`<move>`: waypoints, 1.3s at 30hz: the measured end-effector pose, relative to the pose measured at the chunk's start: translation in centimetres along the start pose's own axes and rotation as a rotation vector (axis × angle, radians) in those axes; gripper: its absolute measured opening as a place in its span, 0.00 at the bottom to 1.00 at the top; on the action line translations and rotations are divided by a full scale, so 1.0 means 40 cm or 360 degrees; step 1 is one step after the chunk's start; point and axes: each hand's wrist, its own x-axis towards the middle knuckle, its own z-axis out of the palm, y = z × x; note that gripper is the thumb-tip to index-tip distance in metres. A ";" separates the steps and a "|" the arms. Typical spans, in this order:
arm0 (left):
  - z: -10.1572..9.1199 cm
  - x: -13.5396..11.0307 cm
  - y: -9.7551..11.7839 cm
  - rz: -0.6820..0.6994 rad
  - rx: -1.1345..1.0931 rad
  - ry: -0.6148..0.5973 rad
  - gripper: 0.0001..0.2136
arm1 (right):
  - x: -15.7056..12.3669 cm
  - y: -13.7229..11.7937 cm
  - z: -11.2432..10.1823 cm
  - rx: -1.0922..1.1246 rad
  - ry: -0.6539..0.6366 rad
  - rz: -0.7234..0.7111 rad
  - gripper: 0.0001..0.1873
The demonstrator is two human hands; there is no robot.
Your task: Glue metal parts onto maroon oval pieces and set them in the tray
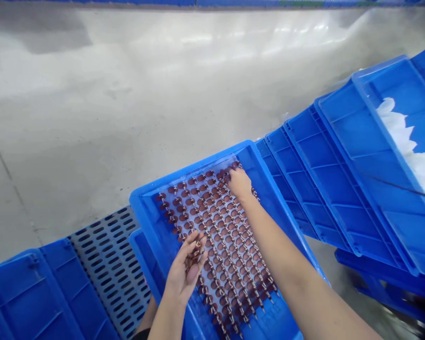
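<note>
Rows of small brown disc-shaped parts with shiny metal ends point(216, 226) lie on a pale sheet inside a blue plastic crate point(286, 212). My left hand point(187, 267), palm up above the crate's left side, is curled around a handful of the same brown disc parts point(195, 255). At the far right corner of the layer, my right hand point(240, 183) reaches down with its fingers pinched together among the discs. Its fingertips are partly hidden, so the exact grip is hard to see.
Nested blue crates point(340, 165) lean in a row on the right, with white pieces point(403, 137) in the nearest. More blue crates point(49, 293) stand at lower left beside a slotted grey platform point(109, 259). Pale floor point(127, 94) stretches beyond.
</note>
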 end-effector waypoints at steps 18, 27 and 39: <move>0.002 -0.011 -0.001 0.0034 0.0002 0.0001 0.12 | 0.011 -0.003 -0.017 -0.0138 -0.0068 -0.0048 0.12; 0.001 -0.013 0.002 0.0016 -0.0002 0.0000 0.12 | -0.040 -0.034 -0.010 -0.0072 -0.0134 -0.0012 0.16; 0.003 -0.020 0.001 0.0014 0.0017 0.0004 0.12 | -0.030 -0.053 0.002 -0.0077 -0.0083 0.0034 0.16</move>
